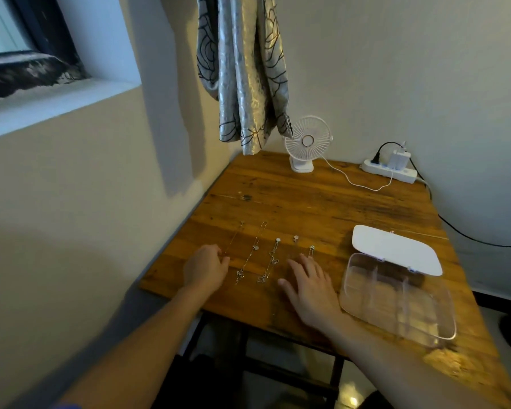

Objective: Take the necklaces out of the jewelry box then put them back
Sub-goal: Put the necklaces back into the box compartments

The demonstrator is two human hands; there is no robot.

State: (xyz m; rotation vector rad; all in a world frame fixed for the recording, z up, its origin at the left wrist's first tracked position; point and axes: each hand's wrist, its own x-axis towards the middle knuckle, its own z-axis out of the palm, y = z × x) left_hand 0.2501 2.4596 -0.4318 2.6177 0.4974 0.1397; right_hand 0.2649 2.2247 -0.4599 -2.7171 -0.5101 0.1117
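5 thin silver necklaces (pixel 273 258) lie in a row on the brown wooden worktop (pixel 322 202), outside the clear plastic jewelry box (pixel 396 299), which sits open to their right with its white lid (pixel 396 249) laid back. The left hand (pixel 205 268) has its fingers curled at the near end of the leftmost chain; I cannot tell whether they pinch it. The right hand (pixel 310 286) lies flat by the rightmost chains, fingers apart.

No lettering, label, brand, number or sign can be read anywhere in this view; every visible surface is either plain or too blurred to make out.
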